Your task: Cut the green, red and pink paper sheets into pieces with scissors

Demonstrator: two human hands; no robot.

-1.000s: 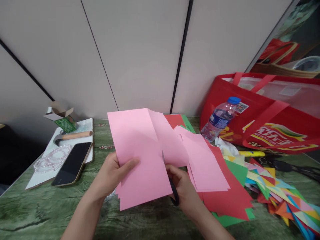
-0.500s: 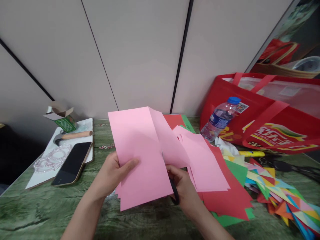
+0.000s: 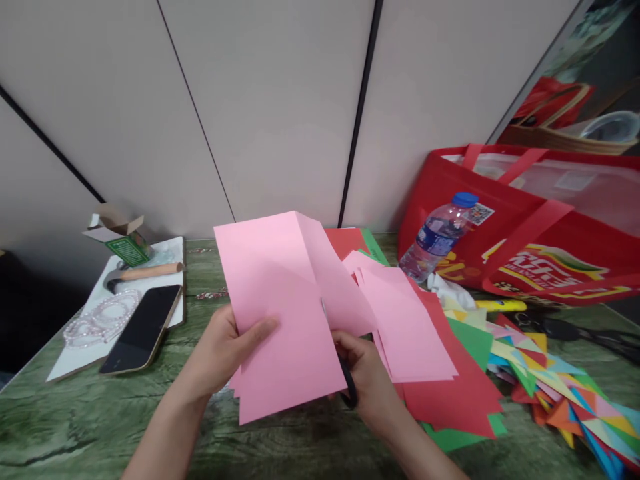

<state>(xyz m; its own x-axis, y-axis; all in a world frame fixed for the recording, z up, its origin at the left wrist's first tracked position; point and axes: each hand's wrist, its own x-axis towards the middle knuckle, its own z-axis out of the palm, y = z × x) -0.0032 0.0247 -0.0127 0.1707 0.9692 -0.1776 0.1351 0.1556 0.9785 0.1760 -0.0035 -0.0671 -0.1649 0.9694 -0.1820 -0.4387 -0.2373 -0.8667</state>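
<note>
A pink sheet of paper (image 3: pixel 280 287) is held up over the table, creased lengthwise and cut part of the way up from its near edge. My left hand (image 3: pixel 233 347) is closed on its left side, thumb on top and fingers underneath. My right hand (image 3: pixel 367 373) grips black-handled scissors (image 3: pixel 349 383); a bit of the blade shows in the slit, and the rest is behind the paper. The cut strip bends away to the right above this hand. Beyond it, more pink sheets (image 3: pixel 407 327) lie on red paper (image 3: pixel 450 393) and green paper (image 3: pixel 470 340).
At left, a white board (image 3: pixel 65 360) carries a phone (image 3: pixel 143 330), a hammer (image 3: pixel 150 271), a beaded string (image 3: pixel 103 320) and a small green box (image 3: pixel 127 247). At right are a water bottle (image 3: pixel 433 240), a red bag (image 3: pixel 450 173), folded coloured paper pieces (image 3: pixel 575 393) and a yellow tube (image 3: pixel 500 305).
The scissor blade shows slightly higher in the slit than before. Both hands keep nearly the same places, and the whole view has shifted slightly.
</note>
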